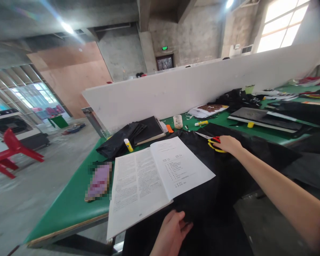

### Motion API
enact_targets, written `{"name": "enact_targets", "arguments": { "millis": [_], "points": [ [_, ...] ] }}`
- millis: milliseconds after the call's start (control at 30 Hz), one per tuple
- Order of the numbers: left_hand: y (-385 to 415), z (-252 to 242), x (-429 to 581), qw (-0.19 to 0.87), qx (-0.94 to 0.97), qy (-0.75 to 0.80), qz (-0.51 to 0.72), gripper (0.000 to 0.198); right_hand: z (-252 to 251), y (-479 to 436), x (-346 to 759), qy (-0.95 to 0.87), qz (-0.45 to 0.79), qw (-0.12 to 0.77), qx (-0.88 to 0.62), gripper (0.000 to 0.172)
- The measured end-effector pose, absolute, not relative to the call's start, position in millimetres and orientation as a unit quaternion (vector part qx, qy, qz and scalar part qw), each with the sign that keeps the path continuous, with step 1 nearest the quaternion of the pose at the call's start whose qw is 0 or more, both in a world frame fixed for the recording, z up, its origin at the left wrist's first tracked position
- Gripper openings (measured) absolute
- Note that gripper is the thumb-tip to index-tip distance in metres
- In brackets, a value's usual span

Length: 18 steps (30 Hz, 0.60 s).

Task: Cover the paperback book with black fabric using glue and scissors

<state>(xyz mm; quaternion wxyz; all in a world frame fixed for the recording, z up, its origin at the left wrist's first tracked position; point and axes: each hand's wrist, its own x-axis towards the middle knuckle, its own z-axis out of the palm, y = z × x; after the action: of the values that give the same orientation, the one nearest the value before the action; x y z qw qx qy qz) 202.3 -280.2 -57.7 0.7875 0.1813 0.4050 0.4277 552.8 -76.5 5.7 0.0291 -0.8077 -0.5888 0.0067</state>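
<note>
My right hand [229, 144] has its fingers closed on the scissors [216, 145], which have red and yellow handles. Their blades point left, over black fabric [200, 206] that spreads across the table and hangs down in front of me. Low in the view, my left hand [174, 229] is just over this fabric, below the book's near edge, fingers loosely bent and apart with nothing seen in them. An open book [138, 185] lies left of centre, partly on the fabric; its right page [181, 167] carries a short list of print.
Glue sticks [128, 145] stand and lie on the green table [69, 206]. Behind the book are a black hardcover book [149, 131] and a clear cup [178, 121]. A white partition [160, 96] borders the far side. A red chair [13, 149] is at left.
</note>
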Motion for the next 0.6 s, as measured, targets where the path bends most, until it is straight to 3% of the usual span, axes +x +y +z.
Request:
{"name": "enact_targets", "arguments": {
  "millis": [400, 600],
  "points": [
    [-272.7, -53.0, 203.3, 0.765, 0.161, 0.463, 0.418, 0.02, -8.3, -89.4, 565.4, -0.574, -0.06, 0.059, -0.815, 0.046],
    [-280.9, -42.9, 193.1, 0.692, 0.435, 0.437, 0.377, 0.041, -2.9, -102.7, 548.9, -0.583, -0.126, 0.086, -0.798, 0.038]
  ]
}}
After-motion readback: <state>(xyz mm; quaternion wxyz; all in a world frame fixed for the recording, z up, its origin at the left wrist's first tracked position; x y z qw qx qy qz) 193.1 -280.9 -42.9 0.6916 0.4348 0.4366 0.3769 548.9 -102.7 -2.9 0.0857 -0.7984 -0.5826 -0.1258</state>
